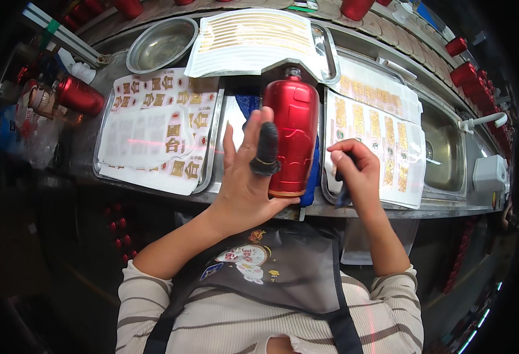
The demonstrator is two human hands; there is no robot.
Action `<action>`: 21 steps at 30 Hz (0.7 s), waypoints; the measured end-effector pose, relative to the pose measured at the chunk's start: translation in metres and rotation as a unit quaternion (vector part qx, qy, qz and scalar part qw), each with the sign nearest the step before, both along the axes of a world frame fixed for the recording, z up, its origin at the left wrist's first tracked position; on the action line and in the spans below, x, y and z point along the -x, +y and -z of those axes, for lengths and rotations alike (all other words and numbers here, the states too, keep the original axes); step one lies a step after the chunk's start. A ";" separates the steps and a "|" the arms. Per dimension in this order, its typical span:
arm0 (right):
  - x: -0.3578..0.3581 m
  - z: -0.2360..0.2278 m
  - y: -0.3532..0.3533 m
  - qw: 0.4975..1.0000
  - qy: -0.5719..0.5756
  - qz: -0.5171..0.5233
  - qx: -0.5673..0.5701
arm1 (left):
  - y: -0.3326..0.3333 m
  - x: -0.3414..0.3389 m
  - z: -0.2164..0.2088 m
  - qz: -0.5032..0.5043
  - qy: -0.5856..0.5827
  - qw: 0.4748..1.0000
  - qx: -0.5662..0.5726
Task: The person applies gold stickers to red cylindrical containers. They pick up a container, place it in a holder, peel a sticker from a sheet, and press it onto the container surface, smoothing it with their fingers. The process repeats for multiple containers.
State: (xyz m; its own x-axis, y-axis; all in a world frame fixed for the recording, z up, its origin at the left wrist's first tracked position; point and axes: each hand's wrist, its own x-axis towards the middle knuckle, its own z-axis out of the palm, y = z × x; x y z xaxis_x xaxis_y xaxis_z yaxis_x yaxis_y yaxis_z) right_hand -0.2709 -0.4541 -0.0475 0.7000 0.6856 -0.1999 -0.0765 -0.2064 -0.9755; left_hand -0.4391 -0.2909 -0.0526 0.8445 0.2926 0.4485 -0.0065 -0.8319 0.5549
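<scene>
Striped sleeves, dark apron [283,277] low in frame | left hand [245,177] grip around red bottle [294,137], upright over tabletop edge, black cot on one finger [266,147] | right hand [357,171] grip pinched on small dark tool [341,190] | sticker-sheet trays [212,141] either side, steel bowl [162,44] behind.

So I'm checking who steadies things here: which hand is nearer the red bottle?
Left. The left hand touches the red bottle, palm against its lower side. The right hand is apart to the bottle's right, over a sticker sheet.
</scene>
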 end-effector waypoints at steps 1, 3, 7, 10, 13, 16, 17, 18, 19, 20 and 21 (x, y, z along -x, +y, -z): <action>0.013 -0.001 0.002 0.995 -0.097 -0.008 -0.014 | 0.000 -0.002 -0.001 0.015 0.017 1.000 0.008; 0.026 -0.005 0.008 0.971 -0.233 -0.058 -0.024 | 0.001 0.000 0.000 0.012 0.052 0.999 -0.002; 0.038 -0.004 0.013 0.954 -0.284 -0.087 -0.029 | 0.009 0.004 0.010 0.039 -0.008 0.999 0.030; 0.043 -0.005 0.013 0.955 -0.277 -0.082 -0.066 | 0.006 0.001 0.025 0.069 -0.051 0.993 0.081; 0.038 -0.001 0.011 0.961 -0.260 -0.091 -0.040 | 0.015 0.008 0.019 0.070 -0.006 0.996 0.049; 0.035 -0.007 0.006 0.990 -0.131 -0.035 -0.044 | 0.034 0.023 0.003 0.085 0.002 0.990 0.113; 0.029 -0.008 0.004 0.992 -0.120 -0.006 -0.045 | 0.045 0.030 0.000 0.054 -0.029 0.981 0.182; 0.022 -0.008 0.001 0.994 -0.102 0.020 -0.043 | 0.057 0.042 0.002 -0.042 -0.018 0.980 0.194; 0.017 -0.008 -0.001 0.994 -0.086 0.034 -0.050 | 0.078 0.051 0.007 -0.110 -0.021 0.983 0.147; 0.012 -0.006 -0.005 0.995 -0.078 0.042 -0.039 | 0.099 0.060 0.012 -0.184 -0.022 0.959 0.214; 0.009 -0.004 -0.007 0.995 -0.076 0.048 -0.034 | 0.120 0.069 0.017 -0.255 -0.032 0.924 0.282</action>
